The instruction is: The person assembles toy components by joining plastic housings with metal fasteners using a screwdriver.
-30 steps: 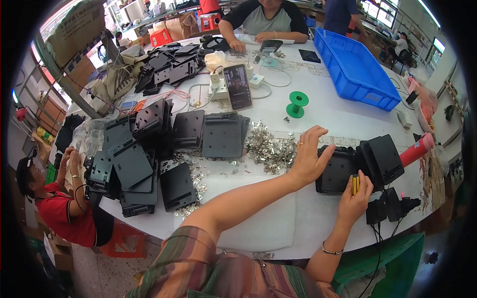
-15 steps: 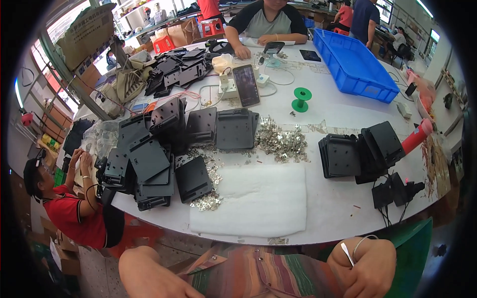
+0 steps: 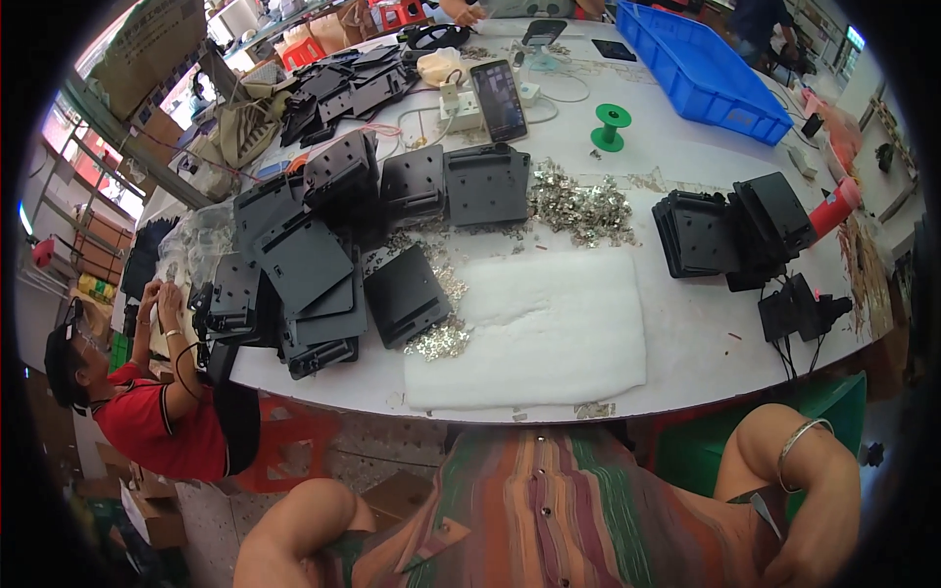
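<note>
Pulled left arm back to eight o'clock since a second ago, and right arm to four, counting from the white foam pad. Can see stacked black panels at two o'clock. Cannot see either hand, nor tell if spread or holding anything.

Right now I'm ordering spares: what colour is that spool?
The spool is green, clearest in the head view.

Matt black plates, shiny metal pieces, fluffy pad
</note>
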`<state>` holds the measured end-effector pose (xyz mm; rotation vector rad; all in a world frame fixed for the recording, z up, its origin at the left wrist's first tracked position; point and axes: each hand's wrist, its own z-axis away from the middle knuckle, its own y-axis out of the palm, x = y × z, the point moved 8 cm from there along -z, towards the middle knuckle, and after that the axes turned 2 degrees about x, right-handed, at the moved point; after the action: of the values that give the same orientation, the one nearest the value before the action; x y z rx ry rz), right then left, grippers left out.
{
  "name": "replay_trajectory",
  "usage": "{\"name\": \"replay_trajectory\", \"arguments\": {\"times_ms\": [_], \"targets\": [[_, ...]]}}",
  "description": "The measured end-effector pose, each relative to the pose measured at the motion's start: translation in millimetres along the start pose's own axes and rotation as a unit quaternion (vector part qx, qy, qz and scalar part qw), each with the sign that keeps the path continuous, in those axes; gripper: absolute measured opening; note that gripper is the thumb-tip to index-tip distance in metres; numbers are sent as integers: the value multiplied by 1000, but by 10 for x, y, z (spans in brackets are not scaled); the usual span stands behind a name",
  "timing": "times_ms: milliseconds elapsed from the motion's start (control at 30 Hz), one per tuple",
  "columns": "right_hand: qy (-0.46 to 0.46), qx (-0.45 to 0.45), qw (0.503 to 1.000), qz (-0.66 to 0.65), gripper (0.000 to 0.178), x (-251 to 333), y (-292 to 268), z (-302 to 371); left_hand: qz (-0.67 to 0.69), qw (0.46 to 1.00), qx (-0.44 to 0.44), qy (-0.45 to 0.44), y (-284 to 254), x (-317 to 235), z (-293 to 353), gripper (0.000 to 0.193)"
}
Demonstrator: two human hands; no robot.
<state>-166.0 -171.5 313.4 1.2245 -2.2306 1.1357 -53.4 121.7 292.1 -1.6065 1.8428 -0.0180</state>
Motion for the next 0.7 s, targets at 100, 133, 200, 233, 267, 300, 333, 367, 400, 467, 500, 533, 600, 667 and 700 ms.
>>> {"name": "replay_trajectory", "arguments": {"times_ms": [100,133,200,233,267,300,333,367,400,467,500,533,600,667,700], "targets": [[11,-28,999,32,21,-108,-28,102,144,988,-56,-1,-223,511,789,23],[-4,-59,997,49,18,-93,-108,186,73,979,-175,-76,-352,835,890,21],[-27,-108,994,0,17,-276,-252,304,22,905,-303,-297,-282,1426,1309,22],[-46,-165,984,-47,20,-378,-376,410,7,875,-305,-376,-221,1721,1462,26],[-26,-161,986,-38,20,-480,-452,535,9,858,-284,-428,-80,1945,1599,28],[-4,-163,986,-26,21,-555,-481,660,17,839,-257,-480,47,2123,1719,30],[50,-241,969,-6,19,-740,-568,818,20,837,-262,-479,92,2174,1770,30],[104,-316,943,13,16,-926,-644,998,136,795,-248,-536,274,2302,1892,33],[195,-334,916,103,14,-1110,-683,1165,256,741,-219,-581,488,2404,1990,37],[375,-404,827,115,12,-1560,-1020,1369,245,784,-223,-525,596,2496,2071,39],[428,-402,794,159,13,-1780,-1142,1489,276,778,-218,-520,669,2524,2080,40],[477,-400,756,203,14,-1998,-1211,1693,308,771,-211,-516,749,2548,2069,40],[595,-418,668,160,17,-2326,-1293,2065,283,773,-244,-514,669,2572,2009,45],[599,-403,656,221,16,-2501,-1394,2238,99,868,-227,-431,576,2599,1961,37],[594,-388,645,283,16,-2568,-1450,2300,101,866,-232,-431,631,2633,2021,37]]}}
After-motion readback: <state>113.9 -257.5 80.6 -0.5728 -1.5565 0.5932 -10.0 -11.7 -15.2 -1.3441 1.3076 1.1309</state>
